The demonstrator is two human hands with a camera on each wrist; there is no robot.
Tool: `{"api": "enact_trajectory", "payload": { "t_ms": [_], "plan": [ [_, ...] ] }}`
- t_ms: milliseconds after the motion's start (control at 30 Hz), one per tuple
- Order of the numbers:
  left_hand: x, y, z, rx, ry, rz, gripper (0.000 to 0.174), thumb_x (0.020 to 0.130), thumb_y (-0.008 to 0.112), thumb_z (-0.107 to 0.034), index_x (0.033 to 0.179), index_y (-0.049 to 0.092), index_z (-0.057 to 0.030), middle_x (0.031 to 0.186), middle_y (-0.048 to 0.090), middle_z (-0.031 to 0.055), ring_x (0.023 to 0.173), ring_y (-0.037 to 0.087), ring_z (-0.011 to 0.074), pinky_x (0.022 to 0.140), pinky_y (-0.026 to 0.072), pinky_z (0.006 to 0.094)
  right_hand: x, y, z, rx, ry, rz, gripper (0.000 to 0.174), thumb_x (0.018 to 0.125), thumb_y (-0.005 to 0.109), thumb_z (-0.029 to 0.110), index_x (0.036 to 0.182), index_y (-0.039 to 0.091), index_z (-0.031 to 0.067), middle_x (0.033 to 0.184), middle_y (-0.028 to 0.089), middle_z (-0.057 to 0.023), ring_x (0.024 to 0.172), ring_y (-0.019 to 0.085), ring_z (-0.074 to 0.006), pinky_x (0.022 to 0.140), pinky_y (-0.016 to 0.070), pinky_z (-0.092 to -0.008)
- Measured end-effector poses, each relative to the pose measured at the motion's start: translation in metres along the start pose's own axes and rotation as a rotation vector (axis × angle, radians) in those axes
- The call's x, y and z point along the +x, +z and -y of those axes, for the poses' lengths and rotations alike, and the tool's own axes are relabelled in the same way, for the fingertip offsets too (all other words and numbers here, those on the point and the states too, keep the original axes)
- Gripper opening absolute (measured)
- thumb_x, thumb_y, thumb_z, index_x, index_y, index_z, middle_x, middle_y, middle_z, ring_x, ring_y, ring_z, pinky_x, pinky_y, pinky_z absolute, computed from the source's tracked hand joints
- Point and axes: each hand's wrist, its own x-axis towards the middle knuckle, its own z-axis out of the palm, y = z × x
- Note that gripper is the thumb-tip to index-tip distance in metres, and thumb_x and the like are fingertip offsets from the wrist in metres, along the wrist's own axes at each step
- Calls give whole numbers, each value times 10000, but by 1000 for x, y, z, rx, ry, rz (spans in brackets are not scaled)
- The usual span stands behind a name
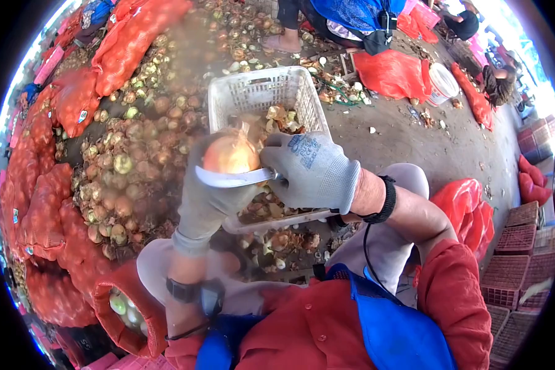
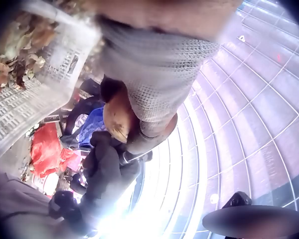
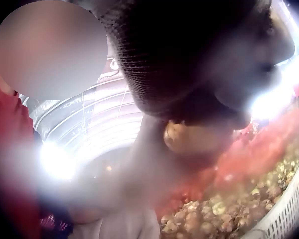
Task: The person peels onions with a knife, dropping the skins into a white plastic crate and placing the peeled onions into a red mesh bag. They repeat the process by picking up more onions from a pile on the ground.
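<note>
My gloved left hand (image 1: pixel 213 200) holds a large yellow-brown onion (image 1: pixel 231 154), its dry stem end pointing up and away. In my gloved right hand (image 1: pixel 308 169) is a knife with a pale, curved blade (image 1: pixel 234 179). That blade lies across the near side of the onion, and the handle is mostly hidden in the fist. Both hands are above the near half of a white plastic crate (image 1: pixel 222 98) containing onion skins and trimmings (image 1: pixel 280 120). From the left wrist, the onion (image 2: pixel 117 119) shows between the two gloves; the right wrist view is dark and hazy.
Loose onions (image 1: pixel 135 154) cover the floor to the left, beside filled red mesh sacks (image 1: pixel 49 203). An opened red sack (image 1: pixel 108 296) holds onions near my left leg. Another person (image 1: pixel 351 18) is ahead, near a white bucket (image 1: pixel 443 84). Stacked crates (image 1: pixel 505 271) stand at right.
</note>
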Motion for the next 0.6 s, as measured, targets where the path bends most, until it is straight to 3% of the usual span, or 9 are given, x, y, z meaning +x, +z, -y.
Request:
{"api": "enact_trajectory", "payload": {
  "t_ms": [100,200,233,300,367,433,500,567,600],
  "plan": [
    [-3,-3,-12,-114,2,1,715,701,896,-95,1309,523,-43,1156,644,107,1067,663,185,897,560,328,3,16,-8,-45,46,42,210,799,685,170,958,661,36,1005,692,-145,805,709,-338,690,569,-439],
    [-7,-7,2,-289,-42,5,722,673,842,-75,1312,510,-32,1171,643,118,1086,657,198,927,555,329,2,34,-44,-81,-16,-310,146,830,663,153,950,666,69,901,648,-131,779,688,-340,681,548,-456],
    [-8,-9,2,-294,-31,23,722,673,842,-75,1312,510,-32,1171,643,118,1086,657,198,927,555,329,2,25,-47,-94,-2,-320,146,830,663,153,950,666,69,901,648,-131,779,688,-340,681,548,-456],
    [-9,-11,4,-249,18,25,749,659,843,-90,1322,502,-25,1199,630,125,1106,644,204,943,549,341,7,11,-50,-141,155,-118,142,846,650,143,973,667,81,877,651,-138,783,687,-344,696,547,-469],
    [-10,-15,-4,-286,-11,10,785,651,854,-100,1343,492,-22,1198,618,117,1110,633,203,952,541,349,7,22,-42,-107,178,-99,128,847,637,136,952,685,82,831,667,-148,782,688,-353,715,547,-484],
    [-9,-19,-4,-381,-15,-47,815,647,867,-126,1359,484,-21,1200,613,107,1101,632,204,954,538,352,7,24,-38,-8,283,-56,152,820,660,138,952,709,81,884,691,-146,859,690,-374,729,549,-481],
    [-7,-19,-5,-399,-39,-69,850,638,885,-159,1372,479,-24,1197,619,106,1104,632,208,957,536,350,9,14,-40,8,340,-18,166,846,650,151,967,724,64,838,702,-167,824,695,-381,733,554,-468],
    [-6,-22,-4,-429,197,11,777,706,755,-42,1416,441,-11,1302,599,117,1173,632,228,1006,545,380,15,5,-38,82,600,180,186,873,607,147,973,730,49,822,713,-194,825,700,-400,749,555,-495],
    [-8,-23,-5,-495,130,-37,813,698,761,-52,1443,438,-11,1330,597,117,1209,621,225,1017,541,376,7,18,-44,75,471,39,193,875,604,147,955,735,29,799,716,-202,778,711,-373,722,559,-469]
  ]
}}
